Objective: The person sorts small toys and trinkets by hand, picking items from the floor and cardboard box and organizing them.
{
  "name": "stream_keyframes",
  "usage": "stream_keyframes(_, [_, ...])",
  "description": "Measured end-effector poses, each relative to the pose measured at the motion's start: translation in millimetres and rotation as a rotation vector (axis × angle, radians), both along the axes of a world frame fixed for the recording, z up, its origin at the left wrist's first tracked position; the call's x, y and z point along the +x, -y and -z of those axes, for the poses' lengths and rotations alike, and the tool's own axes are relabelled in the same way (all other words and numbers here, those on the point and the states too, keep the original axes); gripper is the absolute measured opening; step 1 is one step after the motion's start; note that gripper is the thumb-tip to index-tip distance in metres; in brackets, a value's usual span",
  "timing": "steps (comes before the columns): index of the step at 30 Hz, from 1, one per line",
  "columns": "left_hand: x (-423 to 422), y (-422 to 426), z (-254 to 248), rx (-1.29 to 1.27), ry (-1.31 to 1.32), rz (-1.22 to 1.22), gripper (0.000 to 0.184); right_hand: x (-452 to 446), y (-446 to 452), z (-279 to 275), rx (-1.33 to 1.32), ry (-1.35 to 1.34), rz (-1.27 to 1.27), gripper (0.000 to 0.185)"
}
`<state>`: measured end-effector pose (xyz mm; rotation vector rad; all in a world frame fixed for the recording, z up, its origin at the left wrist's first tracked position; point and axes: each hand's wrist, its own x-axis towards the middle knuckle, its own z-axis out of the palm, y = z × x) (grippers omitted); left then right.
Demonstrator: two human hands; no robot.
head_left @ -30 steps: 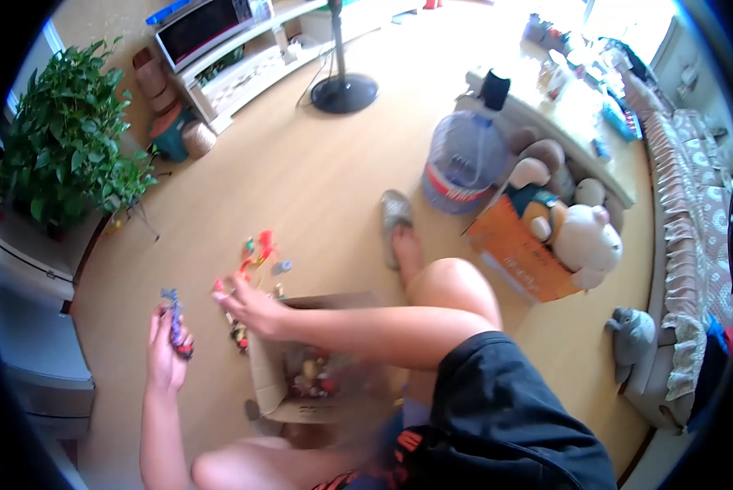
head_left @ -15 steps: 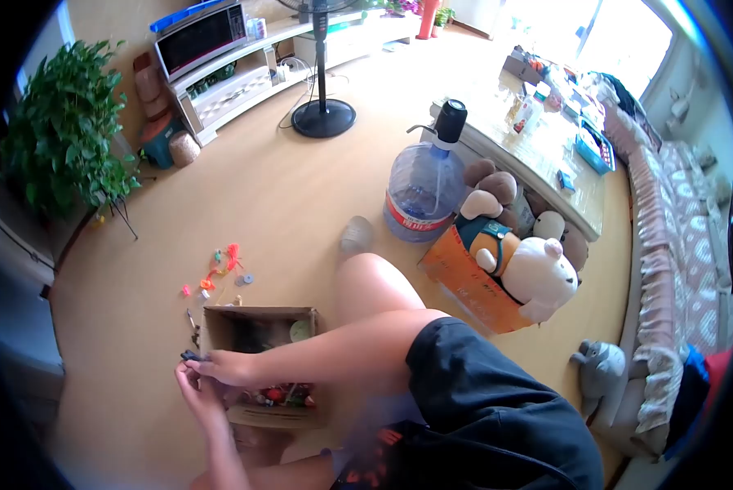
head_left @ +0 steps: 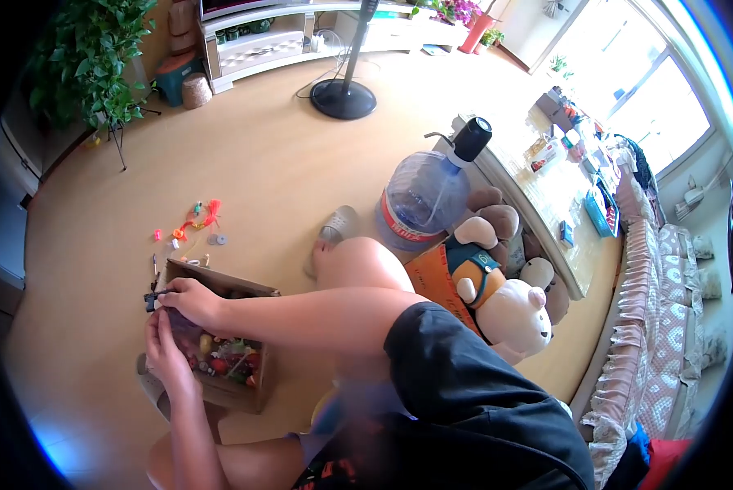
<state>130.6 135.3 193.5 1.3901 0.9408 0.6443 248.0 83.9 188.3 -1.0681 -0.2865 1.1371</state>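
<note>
A small black object (head_left: 150, 302) sits between the fingertips of both my hands, its kind too small to make out. My right hand (head_left: 191, 302) pinches it from above, with the forearm reaching across the box. From below, my left hand (head_left: 167, 351) has its thumb and fingers closed up against the same piece. Both hands are over the left side of an open cardboard box (head_left: 256, 384). Inside the box lie several small mixed things, among them a red round item (head_left: 219, 365); my right arm hides part of the contents.
Small trinkets and a red tasselled cord (head_left: 211, 214) lie on the floor beyond the box. A large water bottle with a pump (head_left: 419, 196) and an orange carton (head_left: 436, 282) of plush toys stand to the right. A fan base (head_left: 343, 99) is farther back.
The view has tilted and shifted, so the floor things appear higher and farther left. Both hands still hold the small black object, and more of the box's contents shows.
</note>
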Motion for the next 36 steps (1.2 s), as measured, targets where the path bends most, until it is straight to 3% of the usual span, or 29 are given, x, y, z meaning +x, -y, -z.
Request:
stream_keyframes(8, [-0.8,7.4,6.0,-0.253,0.162,0.025,0.026,4.0,-0.8,2.2,-0.016,-0.126,0.120,0.022])
stream_keyframes(12, [-4.9,2.7,7.6,-0.342,0.204,0.040,0.028,2.5,6.0,-8.4,-0.092,-0.107,0.096,0.026])
stream_keyframes(14, [-1.7,9.2,1.5,-0.348,0.244,0.046,0.029,10.1,-13.1,12.7,-0.058,0.000,0.138,0.028])
stream_keyframes(16, [11.0,31.5,-19.3,-0.280,0.159,-0.109,0.032,10.1,-23.0,34.2,-0.034,0.006,0.141,0.030])
stream_keyframes(17, [2.0,22.9,-16.6,-0.253,0.112,-0.036,0.034,9.6,-2.8,3.8,-0.087,-0.037,0.219,0.020])
stream_keyframes(20, [4.3,24.8,-9.7,0.019,0.101,-0.100,0.025,22.0,18.6,-27.7,-0.208,-0.022,0.156,0.020])
stream_keyframes(21, [4.1,23.0,-14.6,0.049,0.056,-0.100,0.023,34.0,6.6,-8.4,-0.249,-0.034,0.067,0.017])
stream_keyframes(22, [-3.5,18.1,-19.1,0.083,-0.001,-0.009,0.031,36.1,8.8,-11.9,-0.121,-0.070,0.129,0.016])
stream_keyframes(23, [-5.9,14.5,-21.6,0.042,-0.012,0.007,0.029,42.2,7.8,-10.2,-0.075,-0.170,0.107,0.016])
stream_keyframes(27, [-8.7,7.9,-24.3,-0.013,0.044,0.006,0.021,55.2,8.7,-25.2,-0.021,-0.101,-0.150,0.018])
stream_keyframes(36, [7.4,-27.8,-11.6,0.006,0.093,0.053,0.019,56.5,-1.1,-42.6,-0.025,0.020,-0.110,0.025])
